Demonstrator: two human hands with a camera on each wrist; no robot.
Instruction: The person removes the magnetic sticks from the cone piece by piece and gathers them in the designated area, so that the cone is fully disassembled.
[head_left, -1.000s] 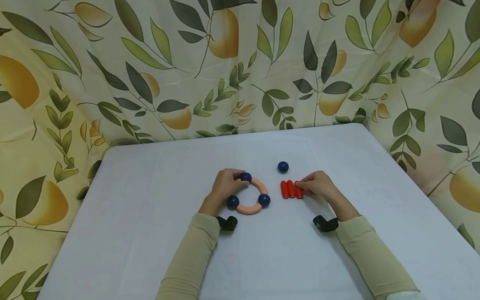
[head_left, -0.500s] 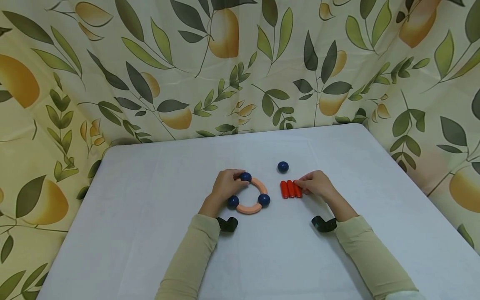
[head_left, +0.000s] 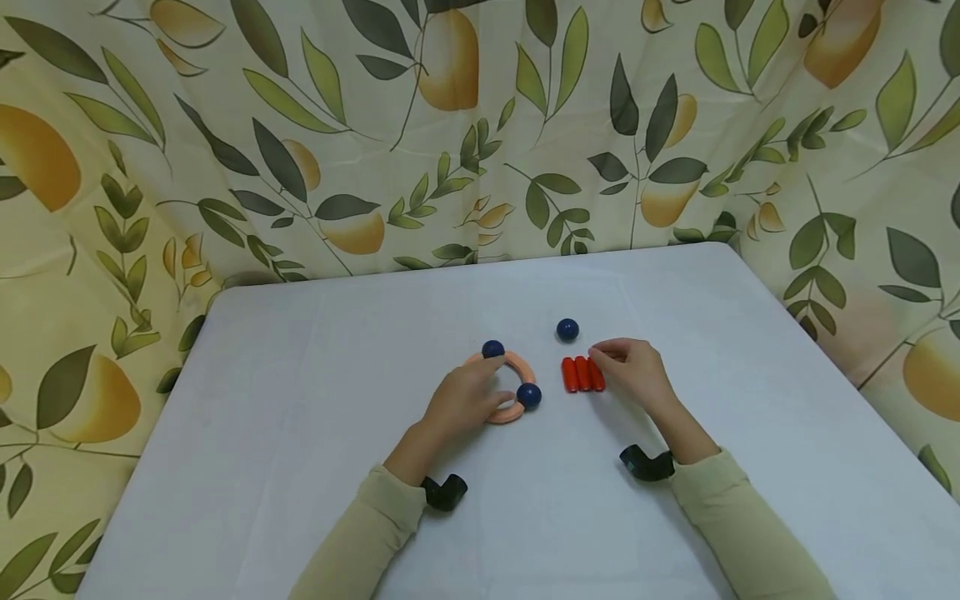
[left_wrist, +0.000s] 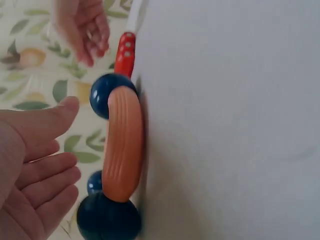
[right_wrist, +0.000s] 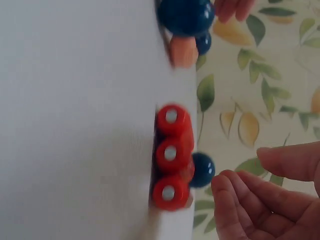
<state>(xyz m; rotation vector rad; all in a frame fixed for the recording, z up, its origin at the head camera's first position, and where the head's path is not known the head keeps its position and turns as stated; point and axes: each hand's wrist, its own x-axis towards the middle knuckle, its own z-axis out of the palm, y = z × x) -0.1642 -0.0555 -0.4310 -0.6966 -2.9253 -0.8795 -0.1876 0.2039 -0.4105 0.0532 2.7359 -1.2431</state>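
Observation:
On the white table lies a ring of peach curved rods (head_left: 521, 365) joined by dark blue balls (head_left: 528, 396). My left hand (head_left: 461, 398) hovers over the ring's left side, hiding part of it. Its thumb and fingers are spread, and in the left wrist view the hand (left_wrist: 37, 170) stands apart from the curved rod (left_wrist: 122, 145). Three red rods (head_left: 582, 374) with silvery end discs lie side by side to the right. Just above them is my right hand (head_left: 637, 371). The right wrist view shows its fingers loosely bent, holding nothing, off the red rods (right_wrist: 172, 155).
A single dark blue ball (head_left: 567, 330) sits behind the red rods. A black device (head_left: 446, 493) is worn on the left wrist, another black device (head_left: 647, 463) on the right. Leaf-and-fruit patterned cloth (head_left: 420, 167) hangs behind the table (head_left: 300, 375) and along its sides.
My left hand has let go of the ring's top ball and drawn back with its fingers spread. The right hand has let go of the red rods, now closely lined up, and lifted slightly.

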